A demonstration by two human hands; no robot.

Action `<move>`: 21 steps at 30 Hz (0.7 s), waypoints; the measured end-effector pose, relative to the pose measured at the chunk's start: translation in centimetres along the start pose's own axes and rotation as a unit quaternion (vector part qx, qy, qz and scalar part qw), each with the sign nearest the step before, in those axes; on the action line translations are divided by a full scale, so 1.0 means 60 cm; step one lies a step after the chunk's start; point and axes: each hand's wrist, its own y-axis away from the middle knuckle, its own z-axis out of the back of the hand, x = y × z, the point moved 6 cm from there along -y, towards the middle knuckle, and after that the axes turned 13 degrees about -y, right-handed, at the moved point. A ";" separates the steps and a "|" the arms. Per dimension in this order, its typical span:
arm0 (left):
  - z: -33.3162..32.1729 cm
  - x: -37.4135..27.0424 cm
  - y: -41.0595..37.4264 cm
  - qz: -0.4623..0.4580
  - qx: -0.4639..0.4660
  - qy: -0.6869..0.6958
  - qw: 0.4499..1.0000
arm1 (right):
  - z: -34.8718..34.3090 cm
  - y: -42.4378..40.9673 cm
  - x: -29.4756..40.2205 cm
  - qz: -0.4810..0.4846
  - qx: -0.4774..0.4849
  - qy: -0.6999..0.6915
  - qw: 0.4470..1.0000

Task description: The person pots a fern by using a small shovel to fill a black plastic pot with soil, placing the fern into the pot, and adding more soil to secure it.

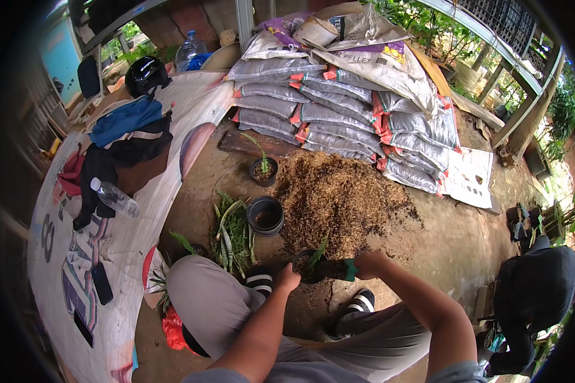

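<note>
My left hand (287, 278) grips the left rim of a small black plastic plant pot (303, 268), which holds a green fern (318, 253) and some dark soil. In my right hand (373, 264) is a hand trowel with a green part (350, 270) near my fingers. Its dark blade, loaded with soil mix, reaches to the pot's right side. A heap of brown and tan potting mix (338, 201) lies on the ground just beyond both hands. Stacked empty black pots (264, 215) stand left of the heap, and a potted fern (263, 171) stands behind them.
Cut ferns and long variegated leaves (230, 234) lie left of the pots. Filled sacks (335, 110) are piled behind the heap. On the left, a banner-covered platform (139, 239) bears a plastic bottle (115, 197), clothes, a phone (101, 283) and a black helmet (146, 76). A red plastic bag (175, 329) lies by my knee.
</note>
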 end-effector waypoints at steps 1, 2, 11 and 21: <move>-0.006 0.007 -0.011 -0.003 0.002 0.001 1.000 | 0.001 0.000 0.001 0.003 -0.004 -0.002 1.000; -0.014 0.016 -0.020 -0.005 0.004 0.001 1.000 | 0.002 0.000 0.001 0.002 -0.004 -0.001 1.000; -0.005 -0.006 0.002 -0.009 0.029 -0.025 0.999 | 0.006 0.012 -0.003 -0.018 0.015 0.002 1.000; 0.003 0.050 -0.036 0.067 -0.011 0.295 0.953 | 0.071 0.005 -0.039 -0.125 -0.032 -0.072 0.989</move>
